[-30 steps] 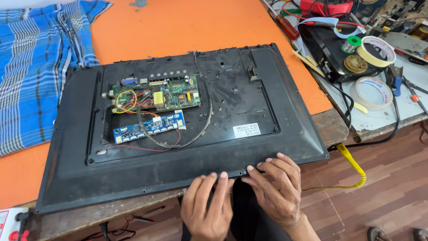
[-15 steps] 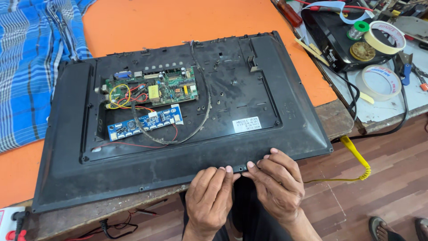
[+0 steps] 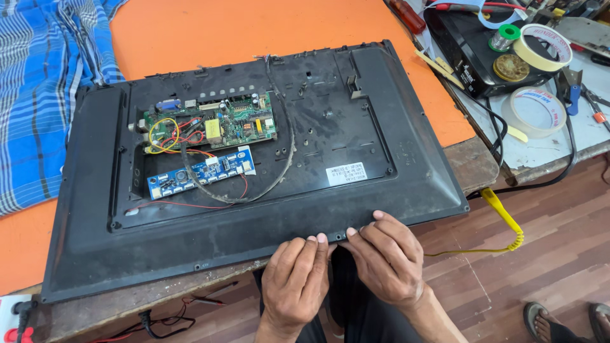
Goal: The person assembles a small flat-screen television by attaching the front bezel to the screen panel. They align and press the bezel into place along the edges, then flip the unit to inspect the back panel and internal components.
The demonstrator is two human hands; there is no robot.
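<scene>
Blue plaid cloth [image 3: 38,95] lies left; tape rolls [image 3: 537,76] (two) right.

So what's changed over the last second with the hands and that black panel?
Little. The left hand and right hand have drawn closer together on the near edge of the black back panel, fingertips now almost meeting. Nothing was gripped or released. The green board, blue board and tape rolls lie as before.

Bare left hand [image 3: 293,284], bare right hand [image 3: 386,263], no sleeves at wrists, dark trousers, sandalled foot [image 3: 554,322]
</scene>
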